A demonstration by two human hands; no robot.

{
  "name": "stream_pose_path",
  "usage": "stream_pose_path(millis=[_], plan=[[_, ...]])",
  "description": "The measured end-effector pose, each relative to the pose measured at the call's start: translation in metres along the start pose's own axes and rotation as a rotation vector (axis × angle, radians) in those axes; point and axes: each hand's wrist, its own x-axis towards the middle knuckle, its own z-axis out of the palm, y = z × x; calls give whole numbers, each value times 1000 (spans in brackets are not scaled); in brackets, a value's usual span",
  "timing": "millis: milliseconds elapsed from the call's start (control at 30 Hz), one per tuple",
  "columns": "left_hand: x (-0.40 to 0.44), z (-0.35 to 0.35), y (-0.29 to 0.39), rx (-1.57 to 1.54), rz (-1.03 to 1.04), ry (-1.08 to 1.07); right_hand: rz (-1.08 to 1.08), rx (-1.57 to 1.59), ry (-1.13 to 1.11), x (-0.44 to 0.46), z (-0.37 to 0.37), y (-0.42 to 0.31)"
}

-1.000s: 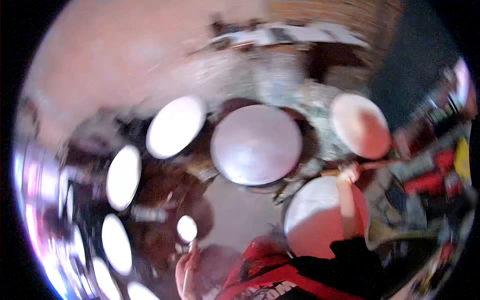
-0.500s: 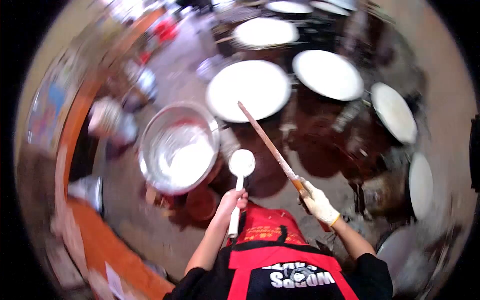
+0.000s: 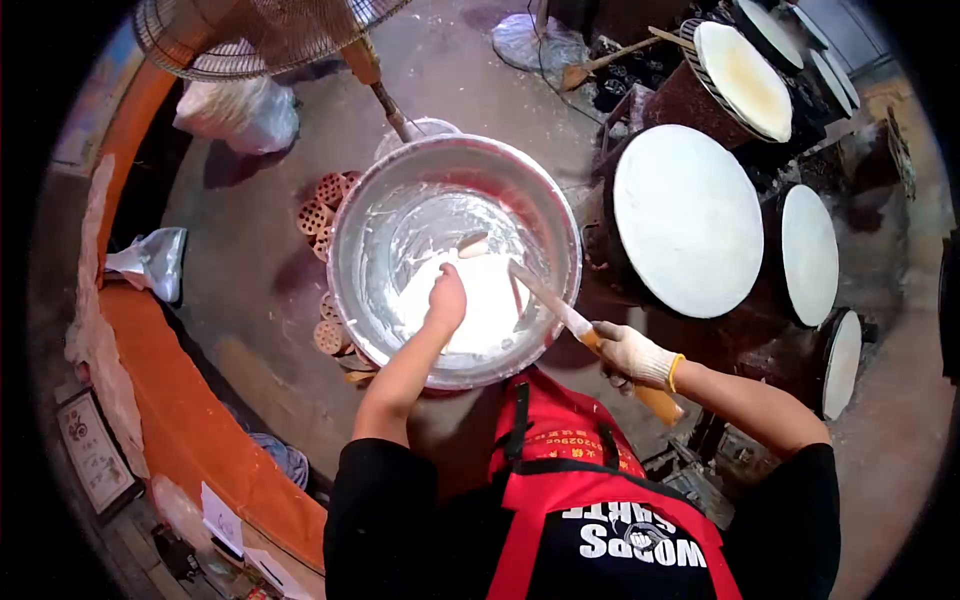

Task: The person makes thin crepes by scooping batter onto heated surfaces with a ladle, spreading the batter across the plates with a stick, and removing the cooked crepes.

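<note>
My bare left hand [image 3: 448, 297] is over the big metal basin [image 3: 350, 195], closed round the white ladle, whose outline is mostly lost against the bright white batter [image 3: 485, 325]. A small ladle-like edge [image 3: 473, 244] shows just beyond the fingers. In a white glove with a yellow cuff, my right hand [image 3: 632, 357] grips a long flat wooden stick [image 3: 553, 300]. The stick's far end reaches over the basin and touches or nearly touches the batter. Right of the basin stands a round griddle covered by a white sheet [image 3: 688, 220].
More round griddles with white sheets [image 3: 810, 255] line the right side. A wire-caged fan [image 3: 270, 35] is at top left, near a plastic bag [image 3: 240, 112]. Perforated briquettes [image 3: 315, 215] lie left of the basin. An orange-covered edge [image 3: 190, 400] runs along the left.
The view has turned, so the basin is now straight ahead and the griddles are to the right. My left hand has moved the ladle over the basin; the stick's tip is now there too.
</note>
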Motion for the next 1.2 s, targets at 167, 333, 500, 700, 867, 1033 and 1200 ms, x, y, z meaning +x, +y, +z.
stream_pose_path(millis=[167, 333, 500, 700, 867, 1033, 1200], plan=[[-60, -36, 10, -206, -35, -554, 53, -167, -105, -45, -9, -12], [-57, -35, 4, 247, 361, -87, 361, 377, -202, -68, 0, -13], [-8, -20, -2, 382, 157, 68, 71, 176, -32, 1, 27, 37], [-13, 38, -31, 33, -12, -787, -170, -500, 43, -9, 29, 63], [-109, 10, -15, -1321, -577, -1014, -108, -839, -15, -52, 33, 91], [-194, -20, -12, -2016, -565, -910, -313, -941, 116, -92, 52, 137], [-273, -123, 30, -2044, -375, -507, -626, -988, 220, -112, 60, 173]])
